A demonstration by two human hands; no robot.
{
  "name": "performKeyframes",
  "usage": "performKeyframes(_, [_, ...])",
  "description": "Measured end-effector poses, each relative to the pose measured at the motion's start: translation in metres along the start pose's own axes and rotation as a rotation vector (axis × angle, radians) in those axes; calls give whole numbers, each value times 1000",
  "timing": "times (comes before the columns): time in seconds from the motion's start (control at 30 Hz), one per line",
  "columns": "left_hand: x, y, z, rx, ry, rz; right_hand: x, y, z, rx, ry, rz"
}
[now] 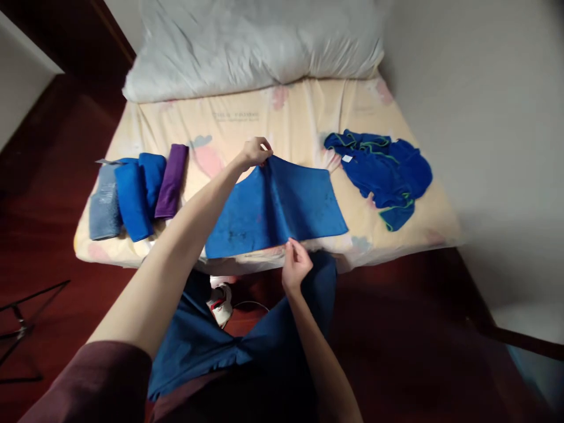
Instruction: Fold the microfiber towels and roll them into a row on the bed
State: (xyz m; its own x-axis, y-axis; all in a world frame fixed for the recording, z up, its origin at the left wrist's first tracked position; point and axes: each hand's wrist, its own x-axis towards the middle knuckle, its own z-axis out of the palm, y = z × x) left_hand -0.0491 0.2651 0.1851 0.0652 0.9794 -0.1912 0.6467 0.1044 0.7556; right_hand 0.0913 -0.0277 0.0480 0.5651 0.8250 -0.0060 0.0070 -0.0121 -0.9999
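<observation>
A blue towel lies across the near part of a bed, folded along its middle line. My left hand pinches the towel's far edge at the fold and lifts it slightly. At the bed's front edge, my right hand pinches the near edge of the same towel. Both arms reach forward over the bed.
Folded towels sit in a row at the left: a grey-blue one, two blue ones and a purple one. A crumpled blue cloth with green trim lies at the right. A white pillow is at the head. Dark wooden floor surrounds the bed.
</observation>
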Motion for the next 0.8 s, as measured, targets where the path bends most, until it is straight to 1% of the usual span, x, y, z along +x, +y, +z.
performKeyframes(0.1, [-34, 34, -49, -107, 55, 100, 26, -46, -17, 24, 101, -202])
performKeyframes(0.2, [-75, 63, -97, -228, 119, 192, 62, -108, -35, 51, 126, -419])
performKeyframes(0.3, [-120, 83, -140, -331, 147, 311, 100, -173, -50, 29, 67, -563])
performKeyframes(0.37, [-146, 91, -164, -374, 172, 439, 122, -212, -56, 20, 7, -613])
performKeyframes(0.43, [-168, 94, -185, -377, 221, 540, 138, -245, -58, 13, -40, -635])
performKeyframes(0.53, [-194, 94, -211, -286, 326, 584, 149, -284, -56, -29, -122, -622])
performKeyframes(0.63, [-218, 88, -229, -203, 441, 604, 142, -313, -51, -69, -186, -628])
performKeyframes(0.7, [-231, 82, -237, -174, 491, 569, 131, -326, -46, -88, -195, -623])
performKeyframes(0.8, [-242, 71, -243, -143, 493, 442, 115, -336, -39, -58, -194, -582])
